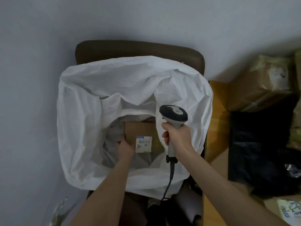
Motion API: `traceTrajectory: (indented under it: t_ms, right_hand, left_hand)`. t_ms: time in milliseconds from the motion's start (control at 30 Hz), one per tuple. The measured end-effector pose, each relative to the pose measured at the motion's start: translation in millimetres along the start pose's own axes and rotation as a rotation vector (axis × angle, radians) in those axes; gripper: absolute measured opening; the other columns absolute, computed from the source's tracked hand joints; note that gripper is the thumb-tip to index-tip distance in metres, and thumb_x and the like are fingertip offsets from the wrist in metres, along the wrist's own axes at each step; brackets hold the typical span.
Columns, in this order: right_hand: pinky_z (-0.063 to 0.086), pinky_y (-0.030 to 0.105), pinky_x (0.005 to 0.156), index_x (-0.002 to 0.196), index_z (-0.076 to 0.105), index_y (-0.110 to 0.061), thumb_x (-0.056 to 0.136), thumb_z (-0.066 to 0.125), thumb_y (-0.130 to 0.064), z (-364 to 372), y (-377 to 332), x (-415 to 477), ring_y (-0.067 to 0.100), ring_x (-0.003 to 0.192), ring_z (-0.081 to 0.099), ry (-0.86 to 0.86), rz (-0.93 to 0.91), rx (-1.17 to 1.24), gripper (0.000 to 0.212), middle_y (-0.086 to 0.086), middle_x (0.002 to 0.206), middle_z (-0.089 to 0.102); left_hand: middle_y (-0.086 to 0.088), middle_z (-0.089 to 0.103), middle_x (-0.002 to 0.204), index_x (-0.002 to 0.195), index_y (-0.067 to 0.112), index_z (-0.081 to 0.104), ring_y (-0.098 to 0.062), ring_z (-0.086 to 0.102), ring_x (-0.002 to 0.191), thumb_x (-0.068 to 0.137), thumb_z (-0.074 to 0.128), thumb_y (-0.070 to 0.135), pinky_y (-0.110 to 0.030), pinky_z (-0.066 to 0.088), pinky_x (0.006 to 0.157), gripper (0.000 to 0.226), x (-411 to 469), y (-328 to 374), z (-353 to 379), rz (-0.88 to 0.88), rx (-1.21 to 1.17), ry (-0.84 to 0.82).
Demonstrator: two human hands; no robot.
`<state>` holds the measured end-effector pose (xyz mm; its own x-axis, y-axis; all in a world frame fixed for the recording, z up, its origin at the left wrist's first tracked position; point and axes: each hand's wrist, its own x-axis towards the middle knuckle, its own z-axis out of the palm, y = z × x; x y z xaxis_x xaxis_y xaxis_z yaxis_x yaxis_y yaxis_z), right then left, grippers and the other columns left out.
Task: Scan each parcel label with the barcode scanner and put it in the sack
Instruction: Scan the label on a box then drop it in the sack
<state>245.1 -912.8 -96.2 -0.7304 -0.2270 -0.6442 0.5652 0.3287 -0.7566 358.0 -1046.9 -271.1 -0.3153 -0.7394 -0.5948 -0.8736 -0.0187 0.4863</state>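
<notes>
Left hand (124, 146) grip: fingers on the left edge of the cardboard parcel (140, 132), down inside the sack (130, 95); can't tell if it's clamped or just resting, fingertips hidden. Right hand (176, 136) grip: clenched round the barcode scanner (173, 115) handle, head over the sack's right rim, cable hanging down.

Parcel handling, my read: stiff box, flat faces, likely light enough for one hand. Take it by an edge or corner, not the label face.

Looks: plain brown carton, white label (143, 144) with blue strip and small barcodes, face up.

Sack: thin white fabric, soft, slumps; mouth draped open over a brown chair (138, 49). More wrapped parcels (268, 82) on the worktop (216, 98) to the right.
</notes>
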Motion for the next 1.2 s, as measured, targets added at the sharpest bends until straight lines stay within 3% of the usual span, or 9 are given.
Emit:
traceTrajectory:
  t_ms: [133, 267, 367, 433, 567, 767, 867, 1033, 1200]
  right_hand:
    - [0.045, 0.027, 0.049, 0.085, 0.065, -0.002, 0.085, 0.067, -0.012, -1.5, 10.7, 12.4, 0.013, 0.043, 0.052, 0.012, 0.005, -0.007, 0.011, 0.006, 0.055, 0.06]
    - [0.045, 0.025, 0.047, 0.087, 0.066, 0.0, 0.085, 0.068, -0.012, -2.9, 16.2, 20.6, 0.011, 0.041, 0.051, 0.017, 0.014, -0.002, 0.012, 0.006, 0.055, 0.059]
    - [0.045, 0.028, 0.05, 0.085, 0.066, -0.001, 0.084, 0.068, -0.012, -4.9, 16.4, 23.6, 0.012, 0.042, 0.051, 0.021, 0.014, -0.01, 0.011, 0.006, 0.055, 0.059]
    - [0.045, 0.027, 0.05, 0.085, 0.066, -0.002, 0.085, 0.068, -0.012, -8.9, 15.1, 20.3, 0.012, 0.042, 0.051, 0.016, 0.023, -0.019, 0.01, 0.005, 0.055, 0.059]
    - [0.045, 0.025, 0.047, 0.084, 0.065, -0.004, 0.085, 0.067, -0.012, -24.5, 7.1, 2.3, 0.012, 0.043, 0.052, 0.021, 0.061, -0.003, 0.009, 0.006, 0.056, 0.059]
    - [0.044, 0.025, 0.047, 0.077, 0.062, -0.005, 0.087, 0.067, -0.012, -61.7, -5.5, -50.0, 0.014, 0.047, 0.051, 0.021, 0.105, 0.044, 0.012, 0.007, 0.057, 0.059]
    - [0.044, 0.025, 0.047, 0.083, 0.064, -0.005, 0.087, 0.066, -0.012, -87.7, -10.2, -84.6, 0.014, 0.048, 0.051, -0.009, 0.089, 0.091, 0.009, 0.007, 0.057, 0.058]
    - [0.044, 0.027, 0.048, 0.083, 0.063, -0.004, 0.087, 0.067, -0.012, -145.4, -5.0, -140.2, 0.016, 0.045, 0.049, -0.095, 0.085, 0.168, 0.01, 0.007, 0.053, 0.057]
    - [0.04, 0.025, 0.043, 0.091, 0.061, -0.001, 0.088, 0.066, -0.011, -220.2, -4.8, -181.5, 0.016, 0.043, 0.046, -0.185, 0.112, 0.24, 0.012, 0.007, 0.051, 0.052]
  left_hand:
    - [-0.018, 0.026, 0.144, 0.152, 0.027, 0.009, -0.04, 0.049, 0.117, 0.087, 0.065, 0.022, -0.048, 0.044, 0.094, 0.085, 5.1, 8.5, 13.9, 0.094, 0.181, 0.094]
    - [-0.019, 0.026, 0.149, 0.152, 0.027, -0.004, -0.039, 0.04, 0.13, 0.087, 0.064, 0.035, -0.051, 0.038, 0.103, 0.095, 33.2, 10.2, 20.7, 0.061, 0.335, -0.01]
    - [-0.024, 0.014, 0.154, 0.151, 0.013, -0.015, -0.039, 0.034, 0.135, 0.089, 0.064, 0.03, -0.045, 0.033, 0.109, 0.102, 45.3, 23.8, 17.4, 0.005, 0.425, -0.17]
    - [-0.024, 0.005, 0.155, 0.15, 0.005, -0.01, -0.038, 0.029, 0.138, 0.09, 0.062, 0.022, -0.042, 0.031, 0.109, 0.096, 35.6, 31.2, 18.4, 0.015, 0.452, -0.164]
    - [-0.023, 0.023, 0.147, 0.149, 0.003, 0.009, -0.037, 0.041, 0.127, 0.09, 0.057, 0.016, -0.043, 0.042, 0.1, 0.076, -5.3, 45.6, 14.1, 0.155, 0.529, -0.06]
    - [-0.019, 0.031, 0.144, 0.141, 0.004, 0.029, -0.033, 0.041, 0.126, 0.093, 0.052, 0.012, -0.039, 0.043, 0.094, 0.054, -85.0, 103.3, -16.6, 0.418, 0.576, 0.067]
    - [-0.018, 0.03, 0.143, 0.144, 0.006, 0.027, -0.034, 0.038, 0.129, 0.092, 0.054, 0.013, -0.039, 0.04, 0.097, 0.059, -133.1, 130.8, -33.0, 0.469, 0.535, 0.089]
    - [-0.016, 0.034, 0.14, 0.135, 0.008, 0.037, -0.034, 0.046, 0.12, 0.088, 0.059, 0.011, -0.038, 0.045, 0.086, 0.052, -223.3, 151.8, -30.0, 0.53, 0.493, 0.153]
    - [-0.015, 0.029, 0.148, 0.145, 0.009, 0.027, -0.031, 0.038, 0.131, 0.089, 0.061, 0.014, -0.038, 0.042, 0.098, 0.065, -308.1, 170.0, -10.0, 0.621, 0.508, 0.183]
